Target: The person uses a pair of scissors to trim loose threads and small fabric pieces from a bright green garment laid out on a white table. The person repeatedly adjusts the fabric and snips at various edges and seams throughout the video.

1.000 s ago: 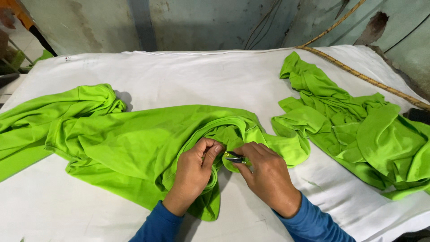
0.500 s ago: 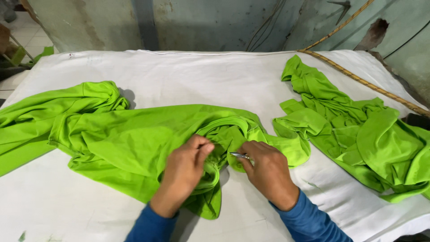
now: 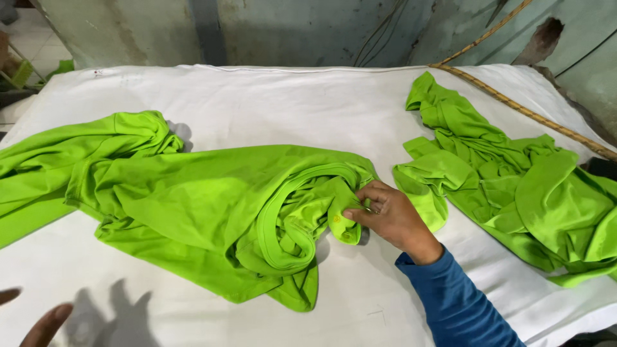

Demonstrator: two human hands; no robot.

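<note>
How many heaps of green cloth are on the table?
2. One heap lies left and centre, with the right hand pinching its edge. The other heap lies at the right. Each may hold more than one garment; folds hide that.

**Right hand pinching, left hand drawn off to the corner**

The right hand (image 3: 389, 215) lies low at centre-right of the view, back of the hand up, knuckles turned toward the left. Its fingers (image 3: 360, 212) are curled and drawn together with the thumb in a tight pinch at the tips. The wrist is straight, and the forearm runs down and to the right out of the lower edge, covered in a blue long sleeve (image 3: 459, 302).

The left hand (image 3: 35, 321) shows only in the bottom-left corner: a few fingertips, spread loosely and apart from each other, closed on nothing. Its wrist and arm are out of view. The two hands are well apart.
</note>
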